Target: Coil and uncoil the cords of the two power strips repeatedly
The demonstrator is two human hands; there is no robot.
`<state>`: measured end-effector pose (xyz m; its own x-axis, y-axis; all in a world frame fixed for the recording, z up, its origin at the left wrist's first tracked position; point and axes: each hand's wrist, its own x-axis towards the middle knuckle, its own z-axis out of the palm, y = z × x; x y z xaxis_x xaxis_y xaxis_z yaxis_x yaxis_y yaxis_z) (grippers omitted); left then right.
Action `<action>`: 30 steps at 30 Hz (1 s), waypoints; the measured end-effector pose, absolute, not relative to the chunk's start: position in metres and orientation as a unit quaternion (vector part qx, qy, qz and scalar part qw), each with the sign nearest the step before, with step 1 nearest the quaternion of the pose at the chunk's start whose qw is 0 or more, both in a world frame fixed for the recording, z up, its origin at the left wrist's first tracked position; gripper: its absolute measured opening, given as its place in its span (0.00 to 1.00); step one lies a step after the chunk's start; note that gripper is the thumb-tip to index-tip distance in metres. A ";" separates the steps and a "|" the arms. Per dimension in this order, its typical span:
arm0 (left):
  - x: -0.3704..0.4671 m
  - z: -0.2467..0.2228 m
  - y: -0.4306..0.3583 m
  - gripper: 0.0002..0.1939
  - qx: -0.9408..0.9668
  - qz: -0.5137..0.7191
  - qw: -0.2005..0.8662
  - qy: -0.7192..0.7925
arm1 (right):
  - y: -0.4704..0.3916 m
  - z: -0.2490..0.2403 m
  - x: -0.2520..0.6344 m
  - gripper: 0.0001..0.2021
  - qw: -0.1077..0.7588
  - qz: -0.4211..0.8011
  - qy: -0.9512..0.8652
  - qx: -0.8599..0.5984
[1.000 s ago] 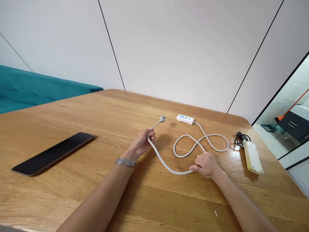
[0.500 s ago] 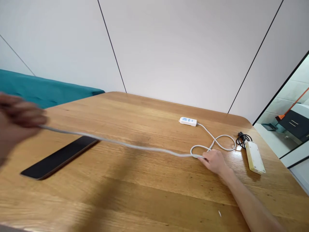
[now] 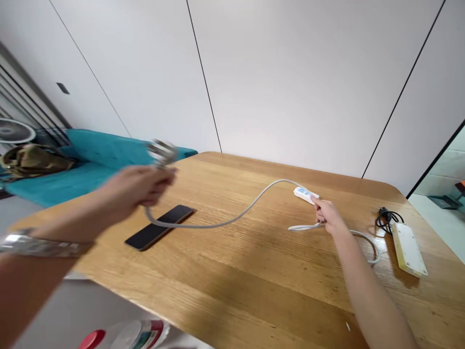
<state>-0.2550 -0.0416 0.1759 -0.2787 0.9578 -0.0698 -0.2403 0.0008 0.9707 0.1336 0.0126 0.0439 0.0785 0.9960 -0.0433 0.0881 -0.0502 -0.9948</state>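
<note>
My left hand [image 3: 150,186] is closed around the plug end of a white cable, raised above the table's left part; the plug [image 3: 162,151] sticks up from it, blurred. From there the cable [image 3: 214,226] sags and arcs across to the right. My right hand [image 3: 326,213] is closed beside the white power strip [image 3: 303,194], its fingertips at the strip's right end. It seems to pinch the cable there, and loops of cable lie around the hand. Below the cable, near my left hand, a black phone [image 3: 160,228] lies flat.
A second, yellowish-white power strip [image 3: 409,249] with a coiled black cord [image 3: 388,219] lies on the wooden table [image 3: 254,271] at right. Behind at left stands a teal sofa [image 3: 105,152] with a brown bag [image 3: 36,161]. Containers [image 3: 127,335] show below the table's front edge.
The view has turned left. My left hand has come inward, and its plug now shows. The cable has gone from nearly straight to slack, and my right hand has moved up to the white strip.
</note>
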 end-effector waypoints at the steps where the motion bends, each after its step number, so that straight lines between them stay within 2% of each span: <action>1: -0.234 0.162 -0.041 0.15 0.377 0.550 0.499 0.553 | 0.010 0.051 0.130 0.24 0.496 0.481 -0.483 -0.537; 3: -0.190 0.134 -0.038 0.16 0.395 0.487 0.553 0.549 | 0.000 0.063 0.123 0.22 0.532 0.516 -0.459 -0.490; 5: -0.147 0.110 -0.033 0.18 0.385 0.481 0.613 0.495 | -0.012 0.069 0.115 0.20 0.556 0.527 -0.461 -0.448; 9: -0.080 0.094 -0.020 0.18 0.326 0.523 0.682 0.394 | -0.032 0.072 0.100 0.19 0.532 0.401 -0.602 -0.439; 14: -0.044 0.104 0.000 0.22 0.295 0.581 0.674 0.348 | -0.051 0.078 0.089 0.16 0.367 0.158 -0.803 -0.442; 18: -0.053 0.112 0.011 0.20 0.295 0.600 0.651 0.360 | -0.061 0.081 0.079 0.13 0.227 0.096 -0.866 -0.435; 23: -0.075 0.123 0.016 0.19 0.329 0.547 0.665 0.388 | -0.062 0.069 0.065 0.13 0.131 0.063 -0.904 -0.402; 26: -0.090 0.140 0.013 0.19 0.306 0.567 0.670 0.369 | -0.055 0.048 0.061 0.11 0.146 0.047 -0.914 -0.377; 29: -0.109 0.164 0.002 0.19 0.285 0.588 0.684 0.326 | -0.042 0.017 0.063 0.08 0.251 0.024 -0.883 -0.395; 30: -0.116 0.172 -0.003 0.19 0.288 0.596 0.683 0.308 | -0.038 0.007 0.065 0.14 0.284 0.032 -0.863 -0.417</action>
